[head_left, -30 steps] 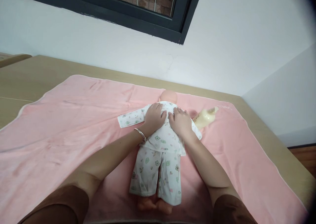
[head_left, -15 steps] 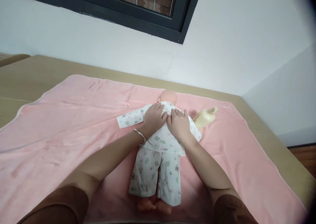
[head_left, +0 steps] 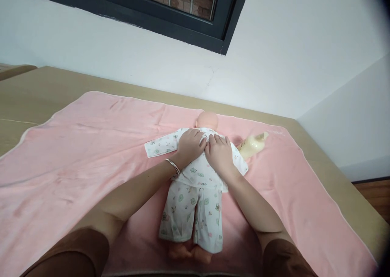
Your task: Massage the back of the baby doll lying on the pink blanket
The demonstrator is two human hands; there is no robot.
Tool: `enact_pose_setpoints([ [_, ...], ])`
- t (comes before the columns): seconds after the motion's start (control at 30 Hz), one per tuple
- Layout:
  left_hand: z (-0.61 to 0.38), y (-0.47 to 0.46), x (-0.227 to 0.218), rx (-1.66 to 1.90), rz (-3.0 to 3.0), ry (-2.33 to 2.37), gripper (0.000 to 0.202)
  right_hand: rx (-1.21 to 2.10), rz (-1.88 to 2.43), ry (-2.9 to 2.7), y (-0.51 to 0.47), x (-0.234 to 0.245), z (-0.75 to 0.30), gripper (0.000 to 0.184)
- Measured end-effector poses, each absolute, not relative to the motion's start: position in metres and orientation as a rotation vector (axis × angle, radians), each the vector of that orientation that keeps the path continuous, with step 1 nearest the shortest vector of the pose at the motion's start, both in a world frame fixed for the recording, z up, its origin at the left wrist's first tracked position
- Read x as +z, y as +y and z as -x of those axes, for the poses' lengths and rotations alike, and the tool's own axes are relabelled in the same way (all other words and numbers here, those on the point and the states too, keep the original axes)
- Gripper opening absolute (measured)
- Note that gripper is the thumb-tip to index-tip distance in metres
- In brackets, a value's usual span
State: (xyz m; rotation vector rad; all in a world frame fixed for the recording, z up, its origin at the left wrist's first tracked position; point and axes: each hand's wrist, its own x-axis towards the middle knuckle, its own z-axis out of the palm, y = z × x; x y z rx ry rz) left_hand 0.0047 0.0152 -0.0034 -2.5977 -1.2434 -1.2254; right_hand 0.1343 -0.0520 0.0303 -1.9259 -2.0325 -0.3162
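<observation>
Evidently the left hand (head_left: 190,145) and right hand (head_left: 219,154) lie flat, fingers extended, their 2 thumbs close together, on the shirt (head_left: 198,172) of the doll (head_left: 207,206), mid-blanket (head_left: 122,124) with its head at the far end. Uneven pressure could bunch the shirt or slide the doll; a rightward slip might knock the bottle (head_left: 255,143) just right of it.

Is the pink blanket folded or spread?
Spread: the blanket lies wide across the table beneath the doll, both far corners visible, though slightly wrinkled.
</observation>
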Motion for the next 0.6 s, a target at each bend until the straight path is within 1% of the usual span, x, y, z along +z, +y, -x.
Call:
enact_pose_setpoints([
  [0.07, -0.005, 0.012, -0.003, -1.211, 2.537, -1.323, 0.021, -0.326, 1.973, -1.991, -0.052, 0.030, -0.133, 0.041],
  [0.17, -0.006, 0.013, -0.003, -1.173, 2.520, -1.418, 0.021, -0.257, 2.028, -1.957, -0.046, 0.032, -0.139, 0.043],
  [0.4, -0.006, 0.029, -0.006, -1.188, 2.713, -1.497, 0.033, -0.018, 2.046, -1.953, -0.033, 0.035, -0.153, 0.052],
  [0.6, -0.006, 0.031, -0.011, -1.238, 2.719, -1.496, 0.036, 0.023, 2.032, -1.927, -0.033, 0.027, -0.153, 0.053],
])
